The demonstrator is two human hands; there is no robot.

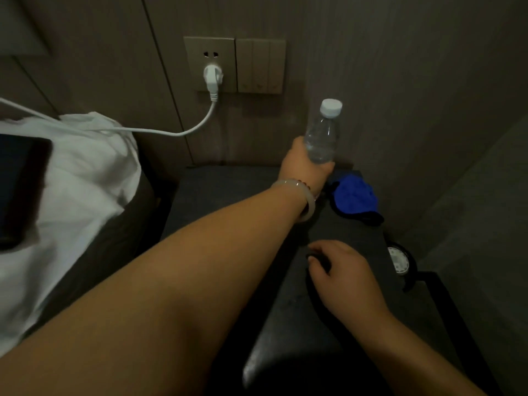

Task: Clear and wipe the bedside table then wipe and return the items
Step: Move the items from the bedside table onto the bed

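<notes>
Right hand (345, 278) low over dark bedside table (308, 347), fingers bent over dark thing (313, 256); cannot tell if gripping. Small round dial (397, 260) at table's right edge. Blue cloth (354, 195) further back, likely ready for wiping. Left hand (304, 164) wraps fingers round upright water bottle (323, 138) at table's back, probably to clear it. Behind: wall (400, 81), white plug (213, 77) in socket (210, 45). White bed (85, 172) at left.

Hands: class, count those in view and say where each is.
2. The left hand grips the bottle near the wall; the right hand is low over the table.
</notes>
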